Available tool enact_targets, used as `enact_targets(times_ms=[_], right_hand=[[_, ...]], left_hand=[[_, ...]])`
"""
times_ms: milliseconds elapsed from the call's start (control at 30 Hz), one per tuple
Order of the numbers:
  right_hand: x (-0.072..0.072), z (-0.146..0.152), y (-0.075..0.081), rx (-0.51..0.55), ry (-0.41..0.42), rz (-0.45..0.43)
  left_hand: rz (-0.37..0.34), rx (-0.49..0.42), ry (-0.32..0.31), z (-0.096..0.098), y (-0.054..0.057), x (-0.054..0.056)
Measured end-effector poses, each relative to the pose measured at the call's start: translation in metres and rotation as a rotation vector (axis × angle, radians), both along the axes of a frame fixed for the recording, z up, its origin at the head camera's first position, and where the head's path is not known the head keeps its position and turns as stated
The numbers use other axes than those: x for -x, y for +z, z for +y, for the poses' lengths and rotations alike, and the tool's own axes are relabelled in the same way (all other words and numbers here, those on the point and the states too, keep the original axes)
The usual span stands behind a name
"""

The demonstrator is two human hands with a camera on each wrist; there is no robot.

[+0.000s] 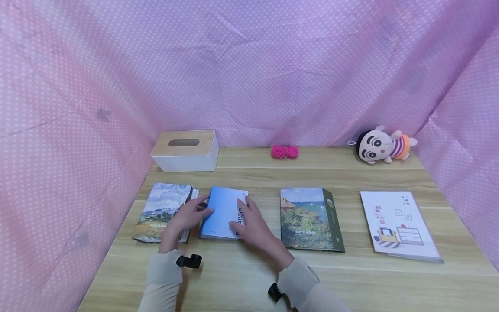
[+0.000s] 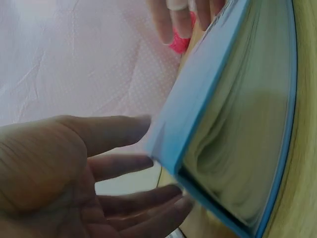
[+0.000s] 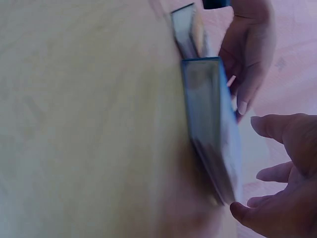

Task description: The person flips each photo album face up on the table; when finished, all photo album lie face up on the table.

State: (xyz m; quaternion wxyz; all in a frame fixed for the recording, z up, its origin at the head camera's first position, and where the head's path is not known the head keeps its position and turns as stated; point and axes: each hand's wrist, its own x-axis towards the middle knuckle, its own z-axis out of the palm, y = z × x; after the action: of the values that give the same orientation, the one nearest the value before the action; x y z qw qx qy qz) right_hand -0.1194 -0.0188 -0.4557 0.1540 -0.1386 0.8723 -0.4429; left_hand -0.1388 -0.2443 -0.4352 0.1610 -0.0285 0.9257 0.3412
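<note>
A blue photo album (image 1: 224,212) with black lettering lies closed on the table between both hands. At its left edge is my left hand (image 1: 189,215), thumb and fingers spread; in the left wrist view the fingertips (image 2: 185,204) are by the spine's corner. My right hand (image 1: 255,223) extends over the right side of the cover with its fingers fairly straight. The right wrist view shows that hand (image 3: 287,183) beside the album (image 3: 205,104), thumb apart from the fingers. Left of the blue album, a landscape-covered album (image 1: 161,210) is partly hidden by my left hand.
Another painted album (image 1: 304,214) lies to the right, and a white album (image 1: 399,223) farther right. Along the back stand a tissue box (image 1: 185,149), a pink cord bundle (image 1: 284,152) and a plush toy (image 1: 383,146). A dotted pink curtain (image 1: 249,78) surrounds the wooden table (image 1: 230,273).
</note>
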Motion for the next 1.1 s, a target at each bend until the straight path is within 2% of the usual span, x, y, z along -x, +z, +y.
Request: enact_targets(times_ms=[100, 233, 333, 467, 667, 800, 933, 1100], right_hand=[[0.003, 0.011, 0.006, 0.018, -0.022, 0.057], [0.007, 0.031, 0.012, 0.01, -0.076, 0.135], [0.009, 0.048, 0.015, 0.013, -0.123, 0.156], [0.009, 0.073, 0.019, 0.028, -0.165, 0.184], [0.003, 0.112, 0.021, 0.0, -0.218, 0.193], [-0.001, 0.138, 0.02, -0.043, -0.255, 0.2], [-0.004, 0.164, 0.014, -0.059, -0.28, 0.207], [-0.009, 0.193, 0.005, -0.1, -0.306, 0.148]], left_hand=[[0.083, 0.043, 0.017, 0.008, 0.005, 0.002], [0.224, 0.065, 0.093, 0.026, 0.011, 0.007], [0.323, 0.036, 0.135, 0.041, 0.014, 0.01], [0.395, -0.046, 0.13, 0.065, 0.013, 0.01], [0.382, -0.156, 0.063, 0.104, 0.005, 0.001], [0.364, -0.227, -0.026, 0.128, -0.002, -0.003], [0.271, -0.216, -0.125, 0.147, -0.008, -0.006], [0.16, -0.22, -0.22, 0.164, -0.022, -0.012]])
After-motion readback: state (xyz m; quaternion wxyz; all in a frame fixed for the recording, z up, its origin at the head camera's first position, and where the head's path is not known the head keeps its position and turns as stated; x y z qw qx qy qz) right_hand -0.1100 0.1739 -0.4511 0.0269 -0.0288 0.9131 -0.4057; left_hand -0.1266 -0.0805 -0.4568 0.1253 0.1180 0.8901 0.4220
